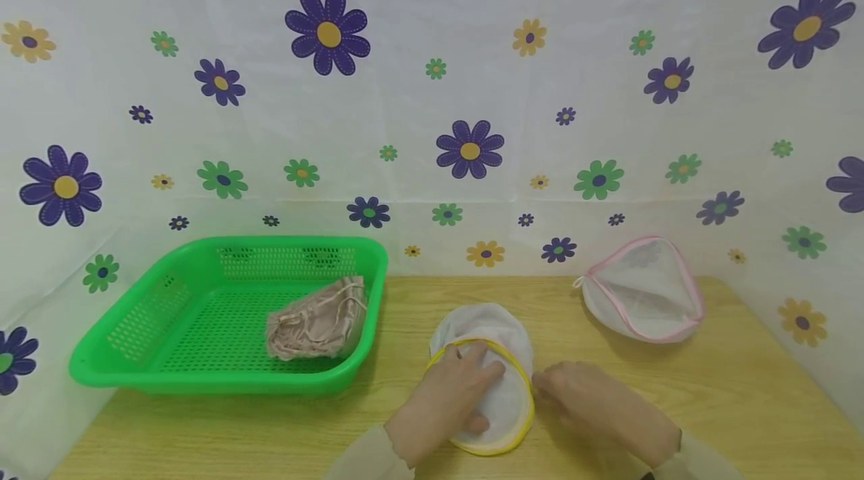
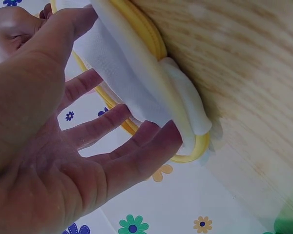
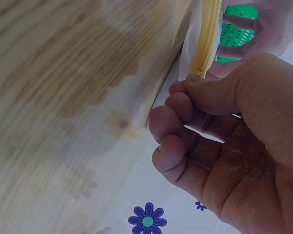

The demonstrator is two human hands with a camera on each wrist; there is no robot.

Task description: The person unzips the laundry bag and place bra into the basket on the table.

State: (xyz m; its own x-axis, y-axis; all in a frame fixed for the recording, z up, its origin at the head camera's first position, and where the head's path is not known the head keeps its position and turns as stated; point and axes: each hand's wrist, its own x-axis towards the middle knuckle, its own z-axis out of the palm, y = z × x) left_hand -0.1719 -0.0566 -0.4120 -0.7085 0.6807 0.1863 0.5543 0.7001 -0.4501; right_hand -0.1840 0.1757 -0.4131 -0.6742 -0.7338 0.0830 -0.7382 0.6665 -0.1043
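A round white mesh laundry bag with yellow trim [image 1: 506, 405] lies on the table before me, its white back part [image 1: 482, 319] showing behind the yellow ring. My left hand [image 1: 448, 394] rests on it with spread fingers; in the left wrist view the fingertips [image 2: 171, 136] touch the mesh [image 2: 122, 68]. At the bag's right edge is my right hand [image 1: 597, 401]. The right wrist view shows its thumb and index finger pinching the end of the yellow zipper edge [image 3: 206, 39], the other fingers curled. Whether a zip pull sits between them is hidden.
To the left stands a green plastic basket [image 1: 236, 384] holding a crumpled brownish drawstring bag [image 1: 317, 322]. A white mesh bag with pink trim [image 1: 644, 292] lies at the back right of the wooden table [image 1: 763, 405]. Behind hangs a flower-printed white sheet [image 1: 418, 112].
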